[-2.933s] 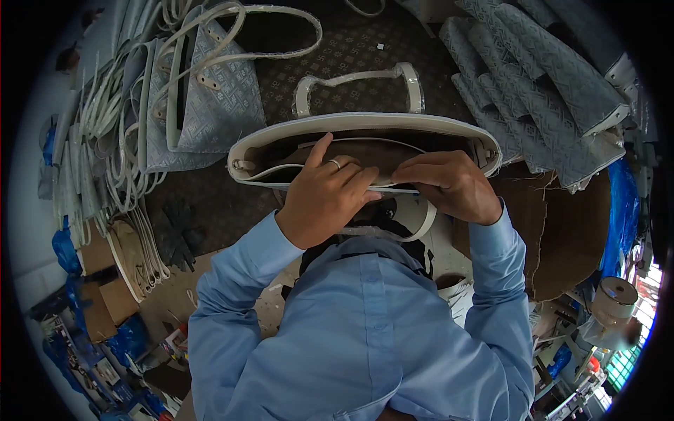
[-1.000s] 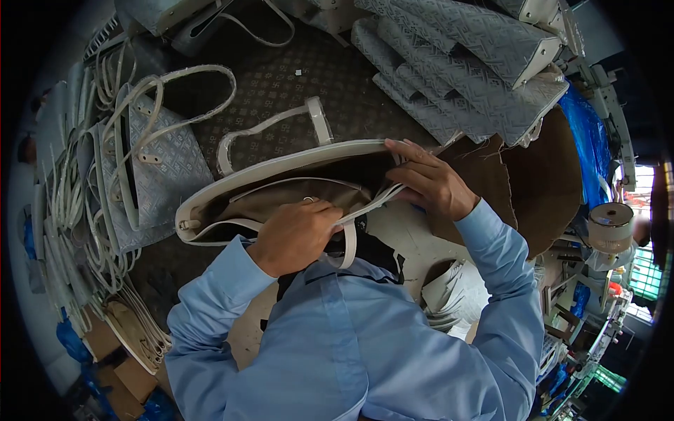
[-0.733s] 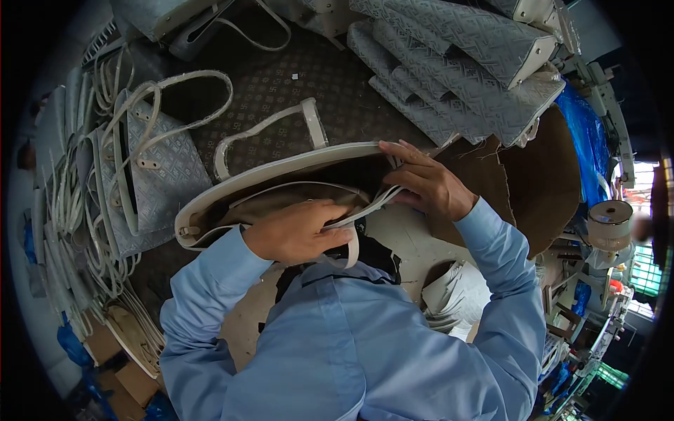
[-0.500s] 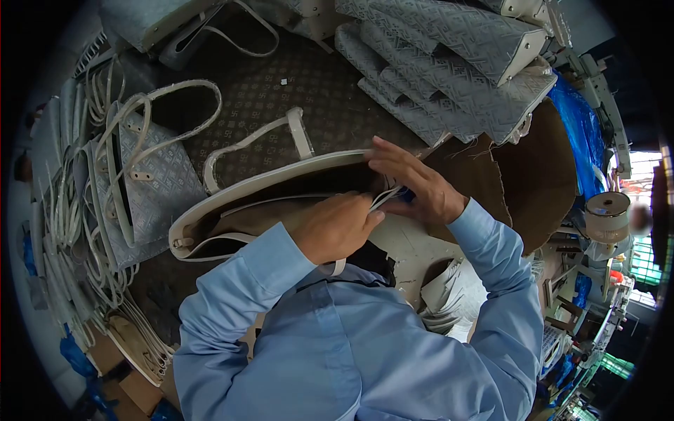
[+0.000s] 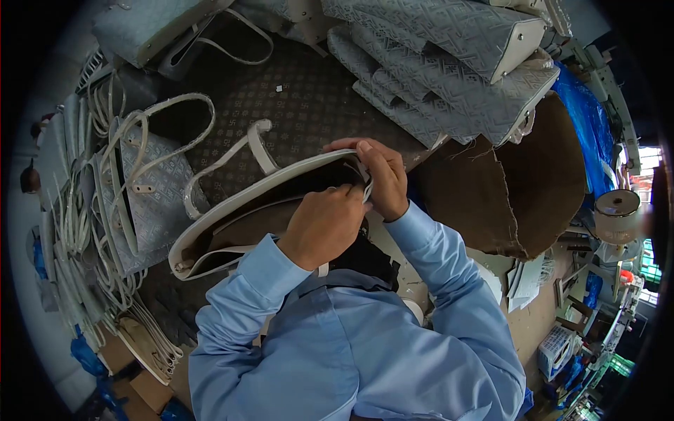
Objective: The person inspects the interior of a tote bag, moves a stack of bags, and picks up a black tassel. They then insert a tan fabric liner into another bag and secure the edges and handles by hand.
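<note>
A handbag (image 5: 232, 188) with a pale rim lies across my front, its dark mouth open towards me and a pale strap handle (image 5: 261, 147) standing from its far side. My right hand (image 5: 386, 177) is closed around the bag's right end, the thumb over the rim and the fingers bent round the outside. Beside it, my left hand (image 5: 324, 226) is curled over the near edge at the same end, its fingertips partly hidden in the opening. Both hands nearly meet at this corner. The bag's underside is out of sight.
Grey patterned bags (image 5: 449, 70) are piled at the back right. At left stand more bags (image 5: 158, 200) with looped handles. A brown sheet (image 5: 491, 189) curls up at right, near blue plastic (image 5: 579, 126). A dark patterned cloth (image 5: 295, 98) covers the work surface.
My right hand has gone from spread fingers to a grip on the bag's right end. My left hand has turned inward, and the bag's right end has shifted slightly left.
</note>
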{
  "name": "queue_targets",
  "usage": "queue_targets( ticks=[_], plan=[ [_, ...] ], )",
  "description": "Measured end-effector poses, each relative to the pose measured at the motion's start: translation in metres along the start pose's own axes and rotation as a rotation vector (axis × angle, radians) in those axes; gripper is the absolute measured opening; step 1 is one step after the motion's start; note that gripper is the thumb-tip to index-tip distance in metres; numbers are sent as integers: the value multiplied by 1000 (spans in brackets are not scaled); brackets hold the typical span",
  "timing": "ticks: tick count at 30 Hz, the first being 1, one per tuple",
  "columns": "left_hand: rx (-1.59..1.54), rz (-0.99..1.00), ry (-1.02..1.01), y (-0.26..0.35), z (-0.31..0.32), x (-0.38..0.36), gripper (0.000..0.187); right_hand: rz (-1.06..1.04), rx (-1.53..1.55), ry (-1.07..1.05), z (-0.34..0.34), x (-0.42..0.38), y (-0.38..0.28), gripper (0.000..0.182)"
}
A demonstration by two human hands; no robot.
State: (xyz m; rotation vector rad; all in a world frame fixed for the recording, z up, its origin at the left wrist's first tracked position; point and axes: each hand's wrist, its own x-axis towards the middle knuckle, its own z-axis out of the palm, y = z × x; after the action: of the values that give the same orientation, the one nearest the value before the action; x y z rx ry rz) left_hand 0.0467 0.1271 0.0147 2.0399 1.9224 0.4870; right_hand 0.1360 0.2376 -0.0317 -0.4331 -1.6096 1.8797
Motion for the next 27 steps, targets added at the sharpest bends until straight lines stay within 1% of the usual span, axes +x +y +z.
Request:
queue_targets(
  ticks=[1,3,4,5,6,7,8,10,11,12,13,14,15,16,17,18,19,20,21,22,23,24,25,27],
  plan=[
    [-38,-50,7,-2,-1,5,26,-9,-4,-10,-2,7,0,45],
    [6,-52,14,-6,3,11,27,199,358,-118,-4,17,0,47],
    [43,-46,11,-7,4,15,27,197,351,-128,-6,21,-2,47],
    [44,-48,22,-9,4,18,27,215,270,-203,-10,25,-5,49],
    [110,21,45,-10,4,18,28,237,196,-269,-12,25,-6,51],
    [179,92,66,-10,4,19,28,238,198,-267,-12,25,-6,51],
    [180,93,64,-10,5,20,28,249,230,-256,-13,26,-5,48],
    [159,39,163,-6,8,20,27,265,262,-252,-13,26,-4,46],
    [161,34,164,-4,9,20,27,333,393,-233,-13,27,-2,48],
    [123,-12,201,-1,9,20,25,401,524,-211,-13,28,0,51],
    [84,-58,239,0,9,20,24,401,524,-215,-14,28,2,51],
    [84,-62,244,-1,10,21,24,339,396,-275,-15,28,4,51],
    [173,1,244,-2,13,21,23,279,267,-337,-17,29,5,50],
    [259,63,236,-3,16,19,22,287,270,-342,-18,30,5,50],
    [257,56,233,-6,16,19,22,265,200,-357,-19,32,4,50],
    [347,155,240,-11,15,24,22,237,126,-374,-20,36,2,50],
    [438,252,249,-14,13,27,21,237,124,-382,-20,39,-1,50],
    [442,239,260,-13,12,29,21,284,122,-389,-21,42,-4,51],
    [407,163,278,-10,12,30,21,334,123,-395,-21,43,-5,53],
    [372,93,293,-8,10,29,22,337,123,-406,-20,45,-5,53],
    [375,86,297,-8,5,26,22,370,186,-372,-21,47,-6,56],
    [201,55,340,-8,-2,22,21,404,247,-340,-21,50,-6,58],
    [26,25,387,-7,-10,17,20,403,238,-352,-22,50,-6,58],
    [-163,-47,360,-10,-46,-19,23,321,390,-102,-26,39,3,65]
  ],
)
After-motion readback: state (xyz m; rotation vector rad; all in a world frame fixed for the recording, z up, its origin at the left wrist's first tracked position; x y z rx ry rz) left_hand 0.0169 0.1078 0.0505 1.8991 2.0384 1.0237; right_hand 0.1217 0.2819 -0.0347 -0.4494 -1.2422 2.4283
